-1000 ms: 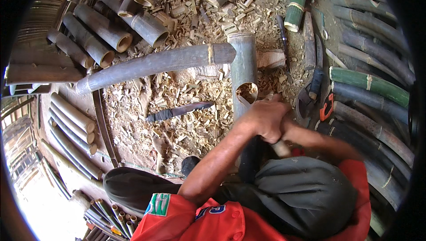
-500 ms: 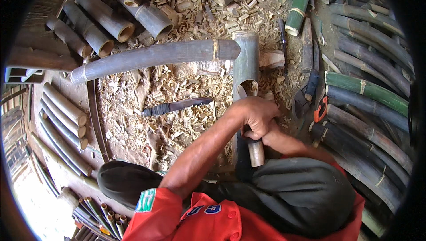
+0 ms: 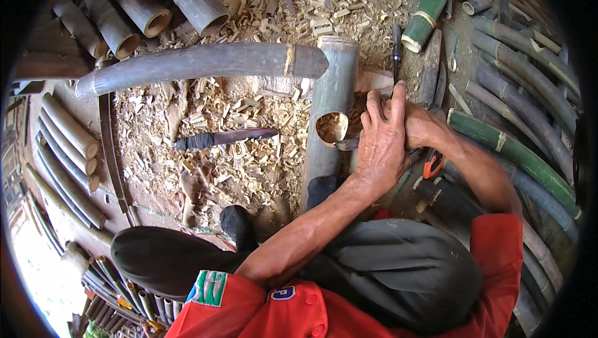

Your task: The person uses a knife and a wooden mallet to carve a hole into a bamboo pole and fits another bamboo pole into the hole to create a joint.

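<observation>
Both my hands are close together just right of an upright-lying bamboo tube (image 3: 339, 70) with a round hole cut in its wall. A short dark knife blade (image 3: 347, 144) juts from beneath my left hand (image 3: 383, 135) to the hole's lower right rim. My right hand (image 3: 418, 125) is closed behind it, partly covered by the left, and the knife's handle is hidden between them. The left fingers bend over the knife and the right hand, their tips pointing away from me. A long curved bamboo length (image 3: 199, 67) meets the tube's far part from the left.
A knife with a wrapped handle (image 3: 227, 137) lies on wood shavings (image 3: 205, 182) to the left. An orange-handled tool (image 3: 433, 165) is right of my hands. A dark slim tool (image 3: 397, 51) lies beyond them. Green bamboo (image 3: 523, 151) and darker poles are piled at right.
My hands have swung from in front of the hole to its right side, taking the knife along. The hole now shows fully, and the knife's cylindrical handle has gone out of sight.
</observation>
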### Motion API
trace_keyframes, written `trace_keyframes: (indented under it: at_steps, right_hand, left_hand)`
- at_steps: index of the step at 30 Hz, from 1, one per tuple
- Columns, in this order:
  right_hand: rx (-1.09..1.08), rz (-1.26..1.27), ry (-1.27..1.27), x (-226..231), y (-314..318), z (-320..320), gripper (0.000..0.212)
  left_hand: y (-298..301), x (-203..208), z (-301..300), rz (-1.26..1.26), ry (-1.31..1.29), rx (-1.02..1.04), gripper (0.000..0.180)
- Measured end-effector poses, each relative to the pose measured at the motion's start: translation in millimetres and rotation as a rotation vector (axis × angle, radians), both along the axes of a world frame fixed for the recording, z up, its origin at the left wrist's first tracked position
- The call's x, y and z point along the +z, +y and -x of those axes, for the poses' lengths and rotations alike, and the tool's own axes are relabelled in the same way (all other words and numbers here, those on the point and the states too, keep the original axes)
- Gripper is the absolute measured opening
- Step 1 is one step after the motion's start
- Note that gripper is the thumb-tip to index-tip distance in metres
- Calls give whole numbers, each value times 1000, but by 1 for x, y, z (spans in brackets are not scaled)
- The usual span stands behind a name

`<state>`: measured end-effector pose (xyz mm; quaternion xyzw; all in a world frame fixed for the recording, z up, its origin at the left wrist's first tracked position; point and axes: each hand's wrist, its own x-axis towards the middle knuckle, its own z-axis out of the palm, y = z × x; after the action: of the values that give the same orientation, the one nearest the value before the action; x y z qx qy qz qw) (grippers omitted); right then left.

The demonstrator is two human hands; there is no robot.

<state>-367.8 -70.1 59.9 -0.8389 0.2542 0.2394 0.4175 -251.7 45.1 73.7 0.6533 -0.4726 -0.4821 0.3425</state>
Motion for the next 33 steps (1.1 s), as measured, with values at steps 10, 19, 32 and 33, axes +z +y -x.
trace_keyframes:
  at_steps: [10, 19, 32, 33]
  right_hand:
    - [-369, -229, 8, -70, 120, 54, 57]
    - [-356, -310, 32, -15, 62, 11, 45]
    - [-1584, -1521, -639, 14, 208, -60, 31]
    - [-1411, -1301, -681, -4, 216, -52, 26]
  left_hand:
    - [1, -7, -33, -121, -68, -751, 86]
    - [24, 2, -24, -16, 40, -254, 92]
    - [138, 55, -138, -682, -18, -411, 91]
    - [163, 43, -136, -485, -202, -383, 85]
